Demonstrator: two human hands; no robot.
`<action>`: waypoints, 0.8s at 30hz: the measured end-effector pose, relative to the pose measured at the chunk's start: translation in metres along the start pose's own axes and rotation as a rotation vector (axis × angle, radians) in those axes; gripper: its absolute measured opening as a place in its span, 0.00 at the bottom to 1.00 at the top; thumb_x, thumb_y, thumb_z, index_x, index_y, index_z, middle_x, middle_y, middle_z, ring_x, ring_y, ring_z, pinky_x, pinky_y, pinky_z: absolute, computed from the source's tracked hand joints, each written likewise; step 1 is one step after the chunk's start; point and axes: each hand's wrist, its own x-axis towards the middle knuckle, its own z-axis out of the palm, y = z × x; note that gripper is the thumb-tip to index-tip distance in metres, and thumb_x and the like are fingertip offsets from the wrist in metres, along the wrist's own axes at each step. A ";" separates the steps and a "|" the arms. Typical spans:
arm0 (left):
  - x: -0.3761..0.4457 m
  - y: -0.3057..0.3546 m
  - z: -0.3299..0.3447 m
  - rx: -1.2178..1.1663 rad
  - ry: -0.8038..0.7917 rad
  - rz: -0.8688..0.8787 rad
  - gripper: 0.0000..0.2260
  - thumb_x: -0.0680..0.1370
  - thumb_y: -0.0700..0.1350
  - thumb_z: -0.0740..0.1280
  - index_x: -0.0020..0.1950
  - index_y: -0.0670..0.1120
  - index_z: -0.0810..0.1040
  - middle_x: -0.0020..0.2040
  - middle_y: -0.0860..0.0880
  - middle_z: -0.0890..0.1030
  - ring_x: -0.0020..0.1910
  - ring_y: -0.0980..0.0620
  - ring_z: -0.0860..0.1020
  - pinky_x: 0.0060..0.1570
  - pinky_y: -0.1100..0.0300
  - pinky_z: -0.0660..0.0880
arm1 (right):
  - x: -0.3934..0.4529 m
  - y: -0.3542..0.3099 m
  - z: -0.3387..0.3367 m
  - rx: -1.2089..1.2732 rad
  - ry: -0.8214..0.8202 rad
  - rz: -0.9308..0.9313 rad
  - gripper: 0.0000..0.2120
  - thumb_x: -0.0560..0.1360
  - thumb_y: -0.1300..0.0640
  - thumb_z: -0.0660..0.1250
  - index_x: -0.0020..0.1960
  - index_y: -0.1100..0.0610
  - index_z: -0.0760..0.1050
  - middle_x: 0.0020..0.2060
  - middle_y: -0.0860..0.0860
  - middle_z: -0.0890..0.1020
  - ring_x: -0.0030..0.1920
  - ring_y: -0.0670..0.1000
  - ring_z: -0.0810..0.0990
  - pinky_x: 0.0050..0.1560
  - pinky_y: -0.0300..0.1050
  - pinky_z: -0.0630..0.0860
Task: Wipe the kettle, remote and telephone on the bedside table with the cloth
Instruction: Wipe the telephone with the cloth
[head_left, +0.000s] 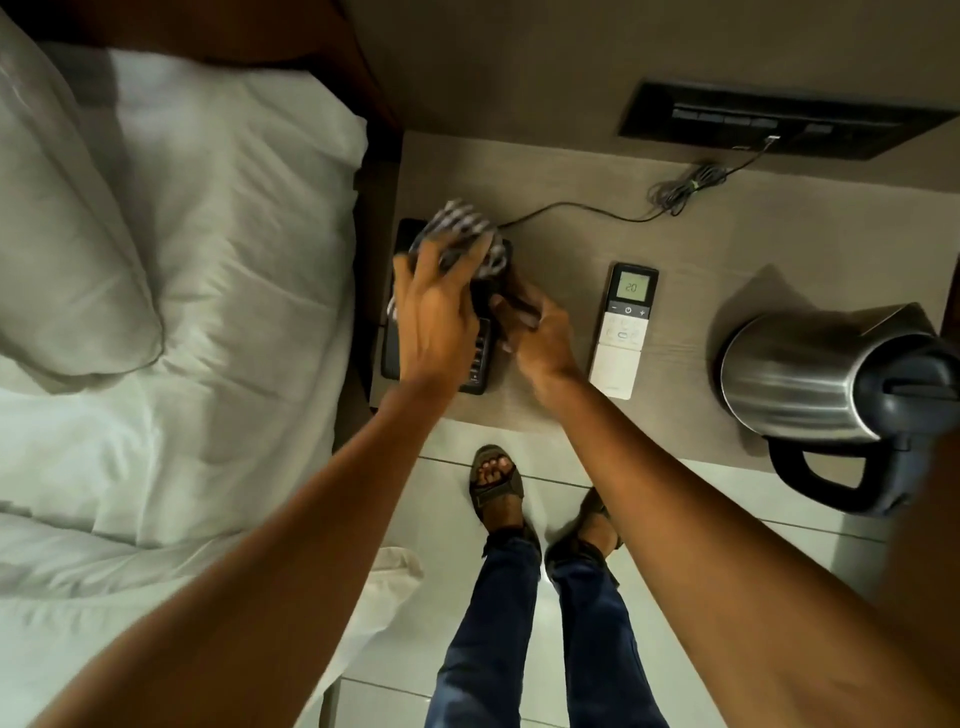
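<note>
A black telephone (477, 364) lies at the left end of the bedside table (691, 244). My left hand (436, 312) presses a checked grey-and-white cloth (462, 223) onto its upper part. My right hand (535, 332) grips the dark handset (511, 291) at the phone's right side. A white remote (623, 332) with a lit screen reading 20 lies to the right of the phone, untouched. A steel kettle (800, 374) with a black handle stands at the table's right end.
A thin cord (582, 210) runs from the phone to a coiled bundle and a dark wall panel (779, 122). A bed with a white pillow (67, 234) borders the table on the left. My sandalled feet (493, 478) stand on the tiled floor below.
</note>
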 end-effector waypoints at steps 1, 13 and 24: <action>0.014 0.003 0.004 0.017 -0.029 0.020 0.25 0.80 0.35 0.61 0.75 0.52 0.75 0.76 0.44 0.71 0.68 0.37 0.70 0.66 0.48 0.76 | 0.001 0.001 -0.001 -0.014 0.000 0.005 0.25 0.84 0.61 0.70 0.80 0.58 0.71 0.73 0.60 0.81 0.72 0.60 0.81 0.72 0.66 0.78; -0.123 -0.025 0.012 -0.031 -0.312 -0.158 0.20 0.80 0.34 0.64 0.70 0.48 0.80 0.69 0.45 0.74 0.65 0.43 0.72 0.60 0.47 0.79 | 0.005 -0.002 -0.005 -0.041 -0.023 0.002 0.29 0.83 0.58 0.72 0.82 0.49 0.70 0.73 0.55 0.80 0.53 0.40 0.82 0.48 0.42 0.85; -0.002 0.073 -0.039 -0.888 -0.004 -0.462 0.12 0.79 0.38 0.65 0.60 0.46 0.82 0.56 0.48 0.85 0.55 0.51 0.84 0.55 0.52 0.84 | -0.030 -0.023 -0.039 0.072 -0.026 0.154 0.18 0.89 0.41 0.55 0.60 0.48 0.81 0.46 0.40 0.89 0.46 0.40 0.89 0.36 0.31 0.82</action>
